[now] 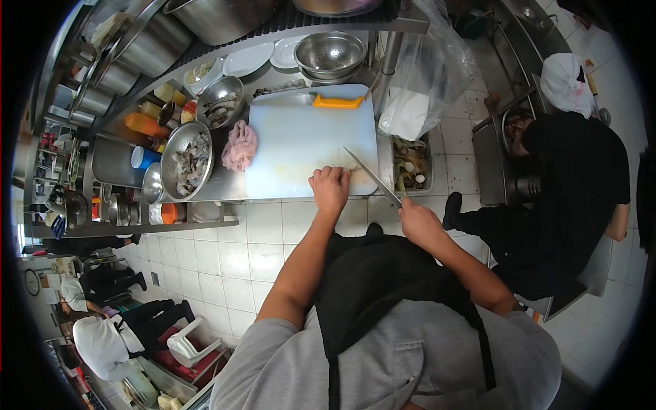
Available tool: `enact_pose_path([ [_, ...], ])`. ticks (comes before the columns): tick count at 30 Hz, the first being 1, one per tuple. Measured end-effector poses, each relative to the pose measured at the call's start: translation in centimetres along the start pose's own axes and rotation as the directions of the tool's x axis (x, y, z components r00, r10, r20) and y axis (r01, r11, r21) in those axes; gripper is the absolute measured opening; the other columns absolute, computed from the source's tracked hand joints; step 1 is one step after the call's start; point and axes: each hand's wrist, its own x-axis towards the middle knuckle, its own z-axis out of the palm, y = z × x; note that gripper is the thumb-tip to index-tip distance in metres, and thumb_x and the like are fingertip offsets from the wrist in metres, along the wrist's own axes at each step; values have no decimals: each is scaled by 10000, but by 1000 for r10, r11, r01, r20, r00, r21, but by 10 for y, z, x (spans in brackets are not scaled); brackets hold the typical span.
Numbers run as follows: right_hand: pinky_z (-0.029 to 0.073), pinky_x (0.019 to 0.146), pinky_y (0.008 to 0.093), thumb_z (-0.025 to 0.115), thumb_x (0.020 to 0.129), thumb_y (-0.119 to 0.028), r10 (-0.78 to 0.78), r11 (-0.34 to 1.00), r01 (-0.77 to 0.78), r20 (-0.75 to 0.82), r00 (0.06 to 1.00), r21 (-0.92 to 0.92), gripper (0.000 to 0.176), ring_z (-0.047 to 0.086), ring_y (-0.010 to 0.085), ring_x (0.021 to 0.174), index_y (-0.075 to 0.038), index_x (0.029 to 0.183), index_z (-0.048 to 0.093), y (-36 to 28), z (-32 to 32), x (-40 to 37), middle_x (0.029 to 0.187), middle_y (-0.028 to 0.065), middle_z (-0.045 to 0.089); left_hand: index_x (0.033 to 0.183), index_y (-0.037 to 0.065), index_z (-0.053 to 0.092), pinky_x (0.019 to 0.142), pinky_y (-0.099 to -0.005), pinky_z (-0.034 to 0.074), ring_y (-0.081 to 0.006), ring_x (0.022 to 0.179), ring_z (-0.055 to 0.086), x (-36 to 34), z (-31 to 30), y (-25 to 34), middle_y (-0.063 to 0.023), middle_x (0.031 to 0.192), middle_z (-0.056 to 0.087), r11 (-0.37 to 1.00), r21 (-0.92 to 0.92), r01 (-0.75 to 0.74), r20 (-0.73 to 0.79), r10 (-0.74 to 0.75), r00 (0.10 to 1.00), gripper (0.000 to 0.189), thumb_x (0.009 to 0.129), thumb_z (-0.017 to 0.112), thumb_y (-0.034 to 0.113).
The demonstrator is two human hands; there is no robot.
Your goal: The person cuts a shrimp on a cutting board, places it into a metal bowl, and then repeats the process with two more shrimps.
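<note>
My left hand [329,188] rests on the white cutting board [294,147] near its front edge, fingers curled and closed. At its fingertips lies a small pale piece of food [351,166], partly hidden and too small to name surely. My right hand [419,222] grips a knife [372,175] by its handle, beyond the board's front right corner. The long narrow blade slants up and left across the board, beside the pale piece. A yellow-handled knife [338,102] lies along the back of the board. Left of the board, a steel bowl [206,140] contains raw shrimp [191,162].
A pink cloth [239,146] lies between bowl and board. A colander [221,89] with shrimp and stacked bowls [330,55] stand behind. A scrap bin [430,179] and hanging plastic bag [424,89] are at right. A co-worker [574,171] sits close on the right; others are far left.
</note>
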Motion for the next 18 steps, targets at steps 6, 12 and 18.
enact_pose_path([
  [6,521,794,605,485,1050,-232,15,1000,-14,25,1000,-16,270,673,509,870,36,1056,521,-2,-5,1,957,291,687,1026,110,760,879,-433,419,-299,973,579,-4,-3,-3,-50,949,685,999,0,-43,-46,42,998,223,878,774,276],
  [12,540,795,596,490,1052,-244,21,999,-20,28,999,-28,274,692,493,885,27,1069,523,3,-12,2,969,286,696,1050,109,762,898,-433,427,-288,996,587,2,-25,-29,-49,959,689,992,-7,-129,137,129,982,245,853,792,253],
  [18,539,806,588,481,1056,-237,1,999,1,57,998,-50,270,695,487,881,28,1081,527,3,-1,1,966,282,698,1060,122,766,906,-443,436,-286,1008,589,9,-29,-41,-58,974,687,988,-42,-146,165,151,975,238,848,786,228],
])
